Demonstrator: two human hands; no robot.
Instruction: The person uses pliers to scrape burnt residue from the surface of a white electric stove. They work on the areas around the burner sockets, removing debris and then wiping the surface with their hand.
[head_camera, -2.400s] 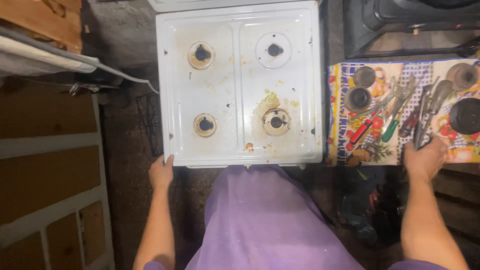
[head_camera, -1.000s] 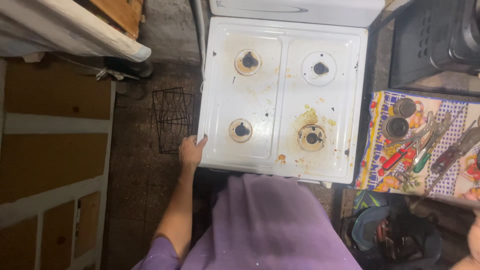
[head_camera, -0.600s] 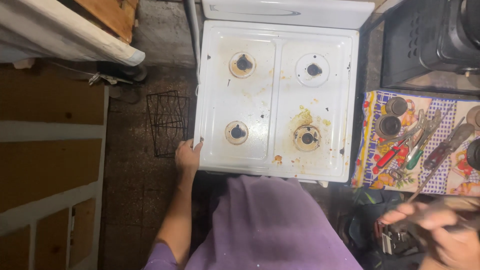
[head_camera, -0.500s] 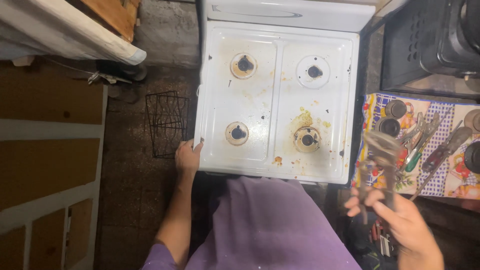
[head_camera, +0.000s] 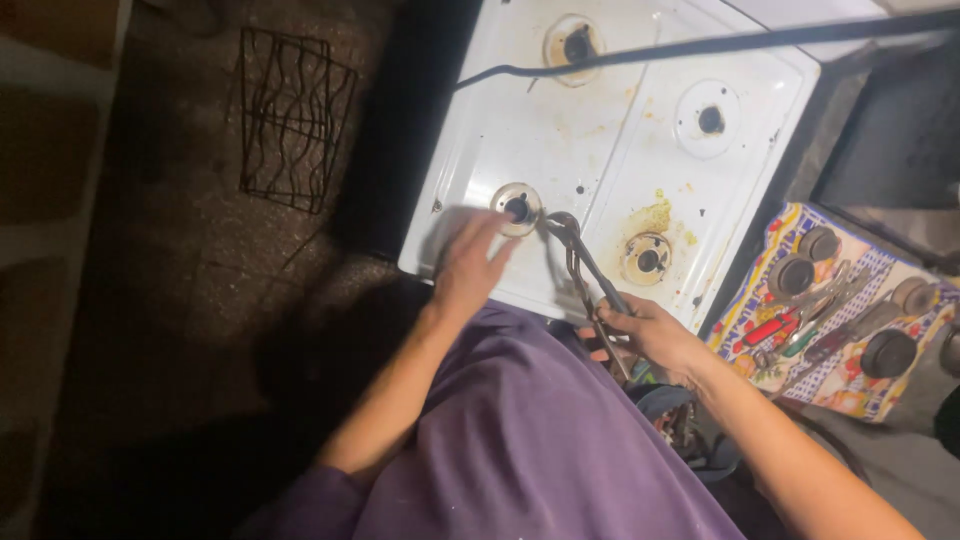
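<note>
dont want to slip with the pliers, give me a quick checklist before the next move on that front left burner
1. Right hand grips pliers handles: ok.
2. Plier tips at front left burner: ok, just beside it.
3. Tips closed on a part: cannot tell.
4. Left hand fingers clear of tips: not ok, they lie close beside the burner.
5. Stove top free of grates: ok.
6. Lighting on the burner: ok.

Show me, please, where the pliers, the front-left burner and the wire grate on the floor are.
pliers (head_camera: 585, 275), head view, on the handles just below the pivot.
front-left burner (head_camera: 517, 207), head view, on its dark centre.
wire grate (head_camera: 290, 120), head view, on the middle of its wires.
</note>
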